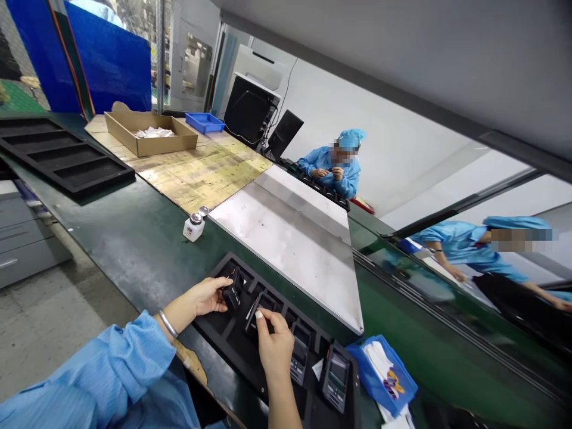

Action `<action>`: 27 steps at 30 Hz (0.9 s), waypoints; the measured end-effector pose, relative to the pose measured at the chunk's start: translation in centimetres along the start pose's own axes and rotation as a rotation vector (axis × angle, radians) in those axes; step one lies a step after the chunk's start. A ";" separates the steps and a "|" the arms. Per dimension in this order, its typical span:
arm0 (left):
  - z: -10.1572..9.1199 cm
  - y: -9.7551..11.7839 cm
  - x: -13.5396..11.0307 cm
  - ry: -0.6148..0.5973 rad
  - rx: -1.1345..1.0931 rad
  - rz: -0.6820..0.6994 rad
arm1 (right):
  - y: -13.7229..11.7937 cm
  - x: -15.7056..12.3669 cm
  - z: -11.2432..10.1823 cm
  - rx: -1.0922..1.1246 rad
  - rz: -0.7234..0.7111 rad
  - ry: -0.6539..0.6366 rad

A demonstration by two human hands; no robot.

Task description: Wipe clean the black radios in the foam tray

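Observation:
A black slotted tray (pixel 232 348) lies on the green conveyor belt in front of me, holding several small black devices with screens. My left hand (pixel 206 296) is closed on one black device (pixel 232 293) at the tray's far end. My right hand (pixel 273 342) pinches another black device (pixel 258 310) in the slot beside it. Two more devices (pixel 336 376) lie flat in the slots to the right, screens up.
A small white dispenser bottle (pixel 193 226) stands on the belt beyond the tray. A steel plate (pixel 290 244) lies behind, a blue bin (pixel 384 372) with cloths at the right, an empty black tray (pixel 62 156) and cardboard box (pixel 149 132) at the left. Two people in blue work farther along.

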State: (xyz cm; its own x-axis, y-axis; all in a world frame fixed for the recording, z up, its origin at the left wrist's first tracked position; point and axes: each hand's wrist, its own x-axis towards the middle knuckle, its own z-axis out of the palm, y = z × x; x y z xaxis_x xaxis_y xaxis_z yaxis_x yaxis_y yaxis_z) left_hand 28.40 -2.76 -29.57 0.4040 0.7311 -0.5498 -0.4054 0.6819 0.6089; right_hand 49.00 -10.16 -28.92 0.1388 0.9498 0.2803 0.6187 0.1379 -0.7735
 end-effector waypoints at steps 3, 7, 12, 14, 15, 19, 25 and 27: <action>0.2 0.0 -1.2 0.010 0.010 0.018 | 0.5 -0.8 -0.8 0.024 0.010 0.011; 0.1 -0.2 -3.5 0.056 0.084 0.092 | 1.0 -1.9 -2.4 0.043 0.019 0.056; -0.6 -1.0 -4.6 0.160 0.320 0.209 | 2.0 -3.9 -4.2 0.037 0.070 0.114; -0.9 -1.5 -4.2 0.205 0.456 0.276 | 2.6 -4.8 -4.8 0.025 0.072 0.124; -0.9 -1.8 -4.0 0.231 0.529 0.312 | 2.9 -5.2 -5.1 0.017 0.066 0.131; -0.9 -2.3 -3.7 0.358 0.797 0.461 | 4.1 -6.8 -6.3 -0.014 0.017 0.188; 1.9 -3.1 -4.8 0.553 1.567 0.604 | 6.0 -9.0 -7.3 -0.094 -0.023 0.285; 2.9 -3.4 -4.8 0.614 1.786 0.570 | 6.3 -9.6 -7.4 -0.120 -0.044 0.310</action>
State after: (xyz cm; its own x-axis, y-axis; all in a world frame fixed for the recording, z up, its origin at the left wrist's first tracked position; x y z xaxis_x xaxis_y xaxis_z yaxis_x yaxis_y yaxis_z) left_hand 30.27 -8.67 -27.34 0.0994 0.9945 0.0334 0.9407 -0.1049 0.3227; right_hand 57.29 -20.45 -32.26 0.3272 0.8102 0.4863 0.7135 0.1256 -0.6893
